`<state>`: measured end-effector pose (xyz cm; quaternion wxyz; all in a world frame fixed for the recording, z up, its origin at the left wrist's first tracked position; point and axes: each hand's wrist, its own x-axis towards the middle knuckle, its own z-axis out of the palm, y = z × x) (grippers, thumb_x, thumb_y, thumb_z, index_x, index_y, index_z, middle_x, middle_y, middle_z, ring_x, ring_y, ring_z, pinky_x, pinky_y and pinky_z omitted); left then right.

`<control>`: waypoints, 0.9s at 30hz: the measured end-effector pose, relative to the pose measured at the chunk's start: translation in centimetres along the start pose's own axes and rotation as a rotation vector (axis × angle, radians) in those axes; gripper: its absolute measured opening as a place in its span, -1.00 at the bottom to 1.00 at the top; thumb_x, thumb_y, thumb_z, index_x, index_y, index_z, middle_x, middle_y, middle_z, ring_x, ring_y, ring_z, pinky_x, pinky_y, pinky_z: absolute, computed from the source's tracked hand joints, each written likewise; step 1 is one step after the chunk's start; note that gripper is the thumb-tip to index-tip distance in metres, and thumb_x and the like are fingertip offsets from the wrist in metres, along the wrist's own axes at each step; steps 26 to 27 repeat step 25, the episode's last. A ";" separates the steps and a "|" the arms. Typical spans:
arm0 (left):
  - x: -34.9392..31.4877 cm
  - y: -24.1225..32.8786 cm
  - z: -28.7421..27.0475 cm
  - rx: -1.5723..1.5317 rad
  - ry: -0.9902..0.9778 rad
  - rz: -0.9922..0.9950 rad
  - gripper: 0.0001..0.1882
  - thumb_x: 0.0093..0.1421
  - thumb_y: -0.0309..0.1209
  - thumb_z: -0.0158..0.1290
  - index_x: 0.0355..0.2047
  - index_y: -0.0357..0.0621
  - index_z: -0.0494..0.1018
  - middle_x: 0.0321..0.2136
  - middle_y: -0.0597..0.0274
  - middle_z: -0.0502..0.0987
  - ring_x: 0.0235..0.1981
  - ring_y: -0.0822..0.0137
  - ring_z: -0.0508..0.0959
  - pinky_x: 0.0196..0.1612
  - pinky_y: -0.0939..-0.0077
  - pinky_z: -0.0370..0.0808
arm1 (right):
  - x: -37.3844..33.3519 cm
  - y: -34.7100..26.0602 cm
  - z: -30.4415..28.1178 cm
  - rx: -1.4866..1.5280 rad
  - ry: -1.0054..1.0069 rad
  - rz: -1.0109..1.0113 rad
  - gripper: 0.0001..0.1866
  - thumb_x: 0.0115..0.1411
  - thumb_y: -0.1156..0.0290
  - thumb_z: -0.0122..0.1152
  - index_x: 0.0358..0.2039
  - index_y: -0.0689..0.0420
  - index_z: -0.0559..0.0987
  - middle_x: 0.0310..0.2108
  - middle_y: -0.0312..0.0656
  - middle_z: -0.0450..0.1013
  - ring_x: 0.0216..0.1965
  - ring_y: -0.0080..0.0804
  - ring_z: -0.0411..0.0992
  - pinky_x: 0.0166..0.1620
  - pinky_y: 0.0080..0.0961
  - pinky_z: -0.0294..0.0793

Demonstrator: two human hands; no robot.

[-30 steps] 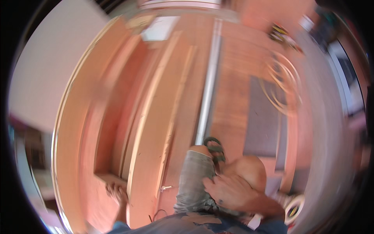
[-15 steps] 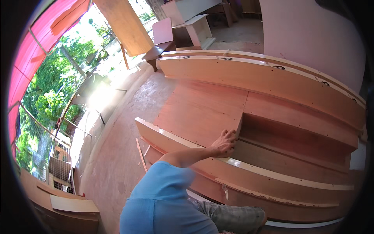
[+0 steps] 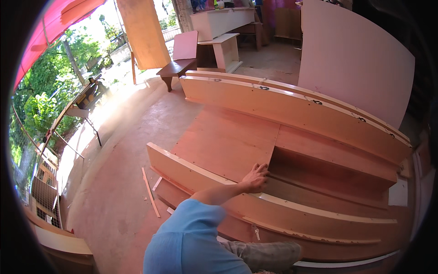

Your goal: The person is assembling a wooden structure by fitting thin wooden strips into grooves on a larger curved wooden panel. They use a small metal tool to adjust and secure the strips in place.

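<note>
Near edge: the left hand (image 3: 254, 178), fingers together and pressed flat, rests on the front side board (image 3: 200, 176), unchanged from half a second ago. Right hand out of view. Beyond, the plywood panel (image 3: 228, 141), then the rear side board (image 3: 292, 109).

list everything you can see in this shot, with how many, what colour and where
cabinet frame: one, reddish-brown plywood, lying on the floor at centre
side boards: two long ones, pale wood, along the frame's far and near edges
white panel: one, leaning upright at top right
wood strips: a few, pale, loose on the floor left of the frame
small bench: one, dark brown, top centre
pink board: one, standing on the bench
white cabinet: one, at the top
trees: green, outside at left
left hand: one, resting flat on the near board's top edge
right hand: not in view
</note>
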<state>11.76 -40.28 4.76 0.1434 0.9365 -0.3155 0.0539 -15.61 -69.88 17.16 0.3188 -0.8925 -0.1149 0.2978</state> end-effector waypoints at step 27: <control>2.9 8.3 -0.6 0.288 -0.669 -0.438 -0.60 0.19 -0.24 0.11 0.01 -0.09 0.62 0.17 0.06 0.53 0.44 -0.22 0.16 0.26 -0.61 0.14 | -11.0 10.8 0.8 0.170 -0.496 0.071 -0.39 0.35 -0.11 0.09 -0.13 0.28 0.68 -0.20 0.36 0.57 -0.06 0.32 0.57 0.04 0.11 0.53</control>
